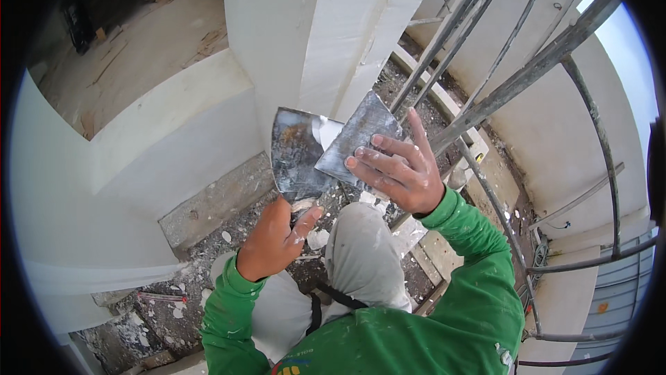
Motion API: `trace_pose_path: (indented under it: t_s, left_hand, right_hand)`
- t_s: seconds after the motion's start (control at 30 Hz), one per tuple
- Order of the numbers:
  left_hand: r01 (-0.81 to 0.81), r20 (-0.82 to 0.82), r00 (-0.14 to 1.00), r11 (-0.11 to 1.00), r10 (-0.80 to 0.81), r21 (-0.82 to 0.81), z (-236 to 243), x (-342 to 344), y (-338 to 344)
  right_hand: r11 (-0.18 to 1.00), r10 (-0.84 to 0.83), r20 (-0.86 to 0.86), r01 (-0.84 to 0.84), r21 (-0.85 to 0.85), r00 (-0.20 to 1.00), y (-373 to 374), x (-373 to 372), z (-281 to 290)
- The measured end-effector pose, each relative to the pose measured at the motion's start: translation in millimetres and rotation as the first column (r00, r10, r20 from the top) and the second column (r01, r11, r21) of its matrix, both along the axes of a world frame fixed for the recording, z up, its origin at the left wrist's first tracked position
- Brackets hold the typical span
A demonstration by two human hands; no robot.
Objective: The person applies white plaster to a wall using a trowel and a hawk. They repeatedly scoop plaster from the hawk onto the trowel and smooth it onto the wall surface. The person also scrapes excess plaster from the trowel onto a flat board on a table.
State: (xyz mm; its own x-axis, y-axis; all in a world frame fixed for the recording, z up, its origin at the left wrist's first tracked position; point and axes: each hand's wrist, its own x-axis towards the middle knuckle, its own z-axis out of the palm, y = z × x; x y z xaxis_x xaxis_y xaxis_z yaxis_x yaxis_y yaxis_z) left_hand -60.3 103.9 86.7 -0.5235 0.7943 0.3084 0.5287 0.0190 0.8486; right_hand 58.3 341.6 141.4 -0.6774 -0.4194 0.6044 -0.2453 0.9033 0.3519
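My left hand (274, 236) is closed around the handle of a wide putty knife (295, 153), its stained metal blade pointing up and away from me. White putty (324, 130) lies on that blade's upper right part. In my right hand (406, 170) is a flat rectangular metal scraper plate (364, 132), with several fingers laid across its face and one finger raised. The thumb is hidden behind it. The plate is tilted and overlaps the right side of the putty knife, close to the putty. Both hands are smeared with white.
A white wall corner (291, 42) rises just ahead, with a window ledge (173, 115) at the left. Metal scaffold bars (527, 73) cross the right side. Below, white flakes litter the ground (201, 271), beside wooden planks (437, 257). My bent knee (364, 250) is beneath my hands.
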Motion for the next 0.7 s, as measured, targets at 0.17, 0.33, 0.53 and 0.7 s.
trace_pose_path:
  t_s: [0.17, 0.33, 0.53, 0.7]
  left_hand:
    - [-0.215, 0.526, 0.850, 0.935, 0.036, 0.282, 10, -9, -28]
    - [-0.119, 0.572, 0.820, 0.984, 0.020, 0.136, -20, -3, -18]
    - [-0.071, 0.529, 0.846, 0.997, 0.067, -0.012, -53, 6, -12]
    - [-0.129, 0.559, 0.821, 0.992, 0.115, -0.014, -59, 3, -16]
  right_hand:
    - [0.983, -0.181, -0.056, 0.182, 0.016, 0.982, 52, -16, 13]
    - [0.944, -0.265, -0.313, 0.179, -0.276, 0.912, 110, -65, 36]
    - [0.960, -0.260, -0.436, 0.179, -0.217, 0.862, 109, -98, 27]
    - [0.918, -0.380, -0.390, 0.290, -0.271, 0.839, 111, -117, 1]
